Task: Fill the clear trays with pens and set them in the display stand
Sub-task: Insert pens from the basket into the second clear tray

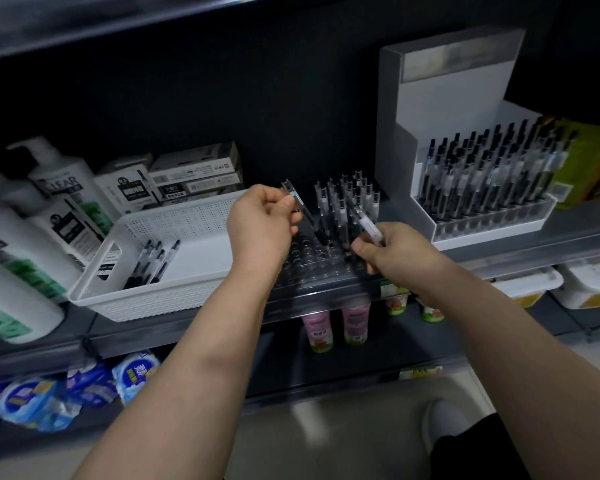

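A clear tray [312,268] with rows of holes lies on the shelf in the middle. Several black-capped pens [347,199] stand in its far rows; the near holes hold nothing. My left hand [262,225] pinches one pen [293,195] above the tray's left side. My right hand [392,249] pinches another pen [366,223], tilted over the tray's right side. A white basket [125,271] at left holds several loose pens [153,261]. At right, the white display stand [430,98] carries a clear tray full of pens [489,171].
Shampoo bottles [49,209] and pen boxes [194,174] stand behind the basket at left. A yellow-green package [589,161] sits right of the stand. Below the shelf edge are pink cups [336,323], white tubs [589,285] and blue packets [66,389].
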